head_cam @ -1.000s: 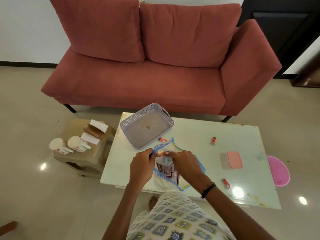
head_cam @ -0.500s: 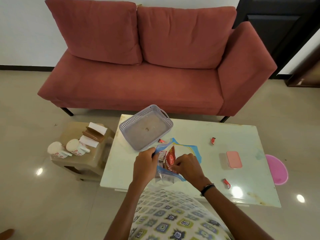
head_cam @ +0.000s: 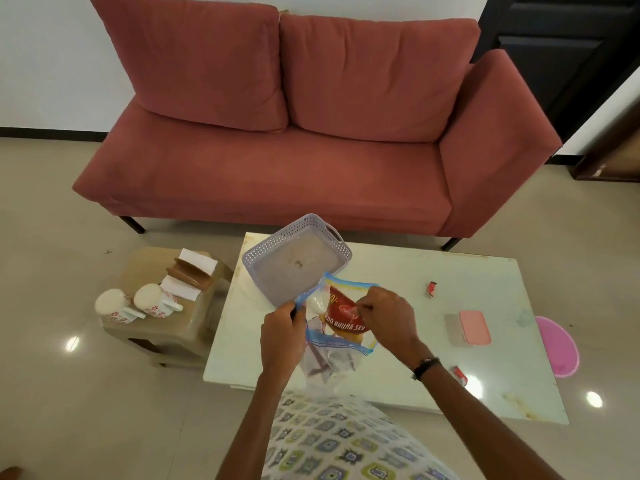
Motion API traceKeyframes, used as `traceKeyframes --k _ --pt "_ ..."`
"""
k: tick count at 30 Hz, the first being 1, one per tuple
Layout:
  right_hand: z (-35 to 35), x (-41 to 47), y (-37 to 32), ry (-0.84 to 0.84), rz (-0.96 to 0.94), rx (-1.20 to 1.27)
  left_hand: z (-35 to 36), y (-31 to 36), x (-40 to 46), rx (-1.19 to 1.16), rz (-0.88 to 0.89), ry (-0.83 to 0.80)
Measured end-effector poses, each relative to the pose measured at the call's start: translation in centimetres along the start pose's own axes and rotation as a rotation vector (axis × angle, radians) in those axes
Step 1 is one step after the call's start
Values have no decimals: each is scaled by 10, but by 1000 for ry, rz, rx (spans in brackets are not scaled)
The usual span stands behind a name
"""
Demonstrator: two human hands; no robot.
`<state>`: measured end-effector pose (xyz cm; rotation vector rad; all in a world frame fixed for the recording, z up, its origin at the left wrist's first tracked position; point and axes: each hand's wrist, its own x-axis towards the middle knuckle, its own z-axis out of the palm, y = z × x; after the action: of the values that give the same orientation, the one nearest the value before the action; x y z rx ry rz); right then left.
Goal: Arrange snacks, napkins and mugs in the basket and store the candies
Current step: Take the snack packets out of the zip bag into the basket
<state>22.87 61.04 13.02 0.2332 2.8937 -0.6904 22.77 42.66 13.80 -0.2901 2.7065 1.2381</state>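
two hands on one bag, basket just ahead

both of my hands are clamped: my left hand [head_cam: 282,336] pinches the left lip of the zip bag [head_cam: 334,344], holding it open, and my right hand [head_cam: 386,318] pinches the top corner of the red snack packet [head_cam: 344,315], which stands half out of the bag's mouth. the packet's long axis runs up and away from me, tilted toward the lavender basket [head_cam: 256,259], which sits on the counter [head_cam: 398,271] just beyond my knuckles, a little nearer my left hand. so the coming move, as i judge it, is a short lift forward. printed on the packet i can read "bhujia sev"; the letters before that are partly hidden. other packets stay in the bag, unreadable.
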Motion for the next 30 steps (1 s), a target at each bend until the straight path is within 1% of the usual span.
traceKeyframes --k 3,5,8,11,16,20,23,26,30 --pt "-43 7 -11 211 -71 201 -6 3 20 -58 -30 29" --pt "-68 18 -19 320 -95 291 -8 8 32 -120 -31 40" --pt "-90 44 -31 366 -127 319 -13 22 52 -219 -19 59" --pt "-101 73 -40 394 -92 377 -18 33 78 -292 16 92" --pt "-109 133 -51 528 -107 428 -19 34 127 -289 34 129" --pt "-88 187 -50 638 -62 445 -8 17 155 -279 7 175" --pt "-57 227 -43 679 2 434 2 -10 181 -256 -73 216" --pt "-9 268 -27 637 73 353 11 -35 201 -205 -104 231" --pt "84 326 3 458 184 229 30 -64 227 -216 -119 182"
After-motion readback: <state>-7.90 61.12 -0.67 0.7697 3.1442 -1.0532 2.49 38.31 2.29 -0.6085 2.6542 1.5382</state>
